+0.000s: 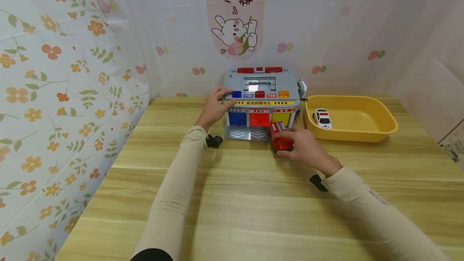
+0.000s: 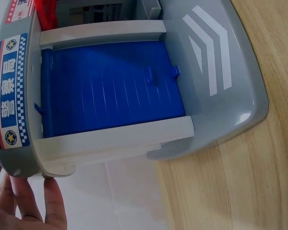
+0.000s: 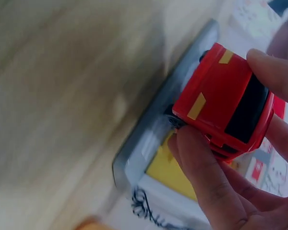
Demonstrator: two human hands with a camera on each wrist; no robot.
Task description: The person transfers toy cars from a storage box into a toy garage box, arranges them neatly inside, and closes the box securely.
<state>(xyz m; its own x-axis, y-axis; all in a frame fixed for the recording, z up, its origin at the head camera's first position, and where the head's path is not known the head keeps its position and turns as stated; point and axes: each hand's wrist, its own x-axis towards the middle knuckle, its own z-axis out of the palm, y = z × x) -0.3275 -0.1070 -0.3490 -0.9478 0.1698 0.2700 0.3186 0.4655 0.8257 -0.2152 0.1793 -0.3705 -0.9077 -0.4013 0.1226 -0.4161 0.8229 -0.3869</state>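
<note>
A grey toy rescue station (image 1: 261, 102) stands at the back of the table, with a blue door (image 2: 110, 91), a red door (image 1: 259, 119) and a yellow door (image 1: 281, 118) along its front. The red door is tilted outward, and part of the interior shows beside it in the left wrist view. My left hand (image 1: 214, 108) grips the station's left end, with fingertips against its side and near the blue roof button (image 1: 237, 94). Between the thumb and fingers of my right hand (image 1: 302, 146) is a red toy fire truck (image 3: 221, 96), at the front right of the station's ramp.
To the right of the station is a yellow tray (image 1: 357, 135) with a white toy police car (image 1: 322, 118) in its left part. A dark coiled cord (image 3: 141, 203) hangs at the station's right side. Behind the table (image 1: 232, 204) hangs a patterned cloth (image 1: 174, 31).
</note>
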